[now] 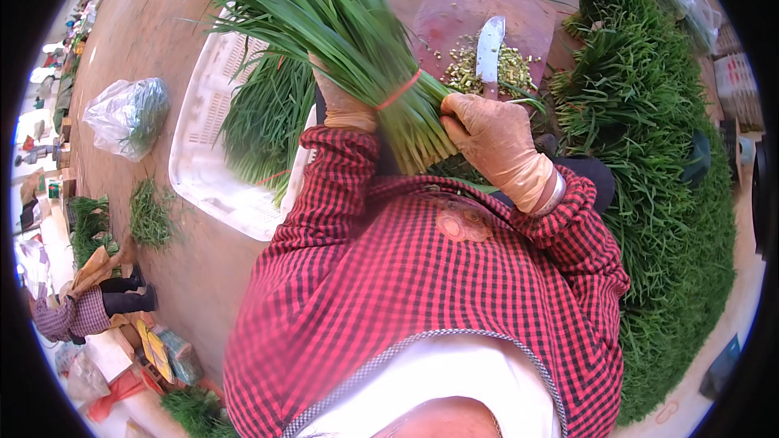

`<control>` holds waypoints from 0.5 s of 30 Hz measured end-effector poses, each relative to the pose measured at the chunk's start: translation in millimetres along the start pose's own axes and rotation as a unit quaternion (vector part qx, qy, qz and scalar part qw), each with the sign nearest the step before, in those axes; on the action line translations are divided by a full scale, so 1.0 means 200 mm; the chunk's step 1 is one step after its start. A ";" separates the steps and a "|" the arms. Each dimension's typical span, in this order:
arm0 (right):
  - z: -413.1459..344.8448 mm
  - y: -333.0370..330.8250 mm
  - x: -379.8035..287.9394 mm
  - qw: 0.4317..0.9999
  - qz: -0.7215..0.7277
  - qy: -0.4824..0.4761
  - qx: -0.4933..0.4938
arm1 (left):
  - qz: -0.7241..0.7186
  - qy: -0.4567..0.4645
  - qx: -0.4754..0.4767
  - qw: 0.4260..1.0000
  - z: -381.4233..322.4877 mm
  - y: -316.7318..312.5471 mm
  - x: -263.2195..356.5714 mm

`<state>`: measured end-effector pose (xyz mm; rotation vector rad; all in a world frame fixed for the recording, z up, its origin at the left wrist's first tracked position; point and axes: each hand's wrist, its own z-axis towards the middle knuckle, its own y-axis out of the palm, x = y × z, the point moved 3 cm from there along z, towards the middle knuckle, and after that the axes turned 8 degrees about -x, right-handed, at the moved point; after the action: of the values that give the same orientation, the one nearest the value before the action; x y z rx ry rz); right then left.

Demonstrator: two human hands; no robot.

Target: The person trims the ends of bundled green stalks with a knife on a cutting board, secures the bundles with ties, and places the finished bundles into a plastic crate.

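Observation:
A large bunch of garlic chives lies across my left hand, which wears a thin glove and is partly hidden beneath the leaves. A red band circles the bunch above its pale stem ends. At the bunch's right edge, my gloved right hand pinches a few stems near the band. Beyond it, a broad-bladed knife rests on cut stem pieces scattered over a reddish board. More banded chives lie inside the white plastic crate on my left.
Heaped chives cover the floor along my right side. Left of the crate sit a clear plastic bag holding greens and a small loose pile of greens. A person stands bent at the far left, near boxes and bags.

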<state>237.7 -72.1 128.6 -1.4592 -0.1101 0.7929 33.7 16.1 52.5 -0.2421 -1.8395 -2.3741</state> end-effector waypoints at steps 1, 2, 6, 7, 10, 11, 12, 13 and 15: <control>-0.01 0.00 0.00 1.000 0.000 0.007 -0.002 | 0.001 -0.001 -0.002 1.000 0.00 -0.01 -0.01; -0.02 0.00 0.00 1.000 0.000 0.013 -0.004 | 0.013 -0.002 0.000 1.000 -0.01 -0.03 -0.01; -0.01 0.01 0.03 1.000 -0.009 0.007 0.004 | -0.035 -0.046 -0.008 0.998 -0.02 0.02 -0.09; -0.01 0.02 0.03 1.000 -0.018 0.006 0.010 | -0.032 -0.044 0.004 0.999 -0.03 0.02 -0.10; 0.00 0.09 0.07 0.999 -0.040 0.007 0.029 | -0.054 -0.049 0.076 0.994 -0.06 0.08 -0.14; -0.01 0.09 0.08 0.999 -0.024 0.003 0.033 | -0.047 -0.052 0.072 0.995 -0.06 0.05 -0.14; 0.00 0.07 0.07 0.999 -0.005 -0.002 0.037 | -0.039 -0.054 0.068 0.996 -0.06 0.04 -0.14; 0.00 0.05 0.07 0.999 0.013 -0.008 0.041 | -0.030 -0.056 0.063 0.996 -0.06 0.03 -0.13; -0.01 0.03 0.09 0.993 0.112 -0.006 -0.026 | 0.002 -0.045 0.073 0.996 -0.07 0.05 -0.13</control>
<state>250.0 -65.6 115.6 -1.5331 0.0262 0.9869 60.6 0.7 53.6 -0.3408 -2.0396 -2.2468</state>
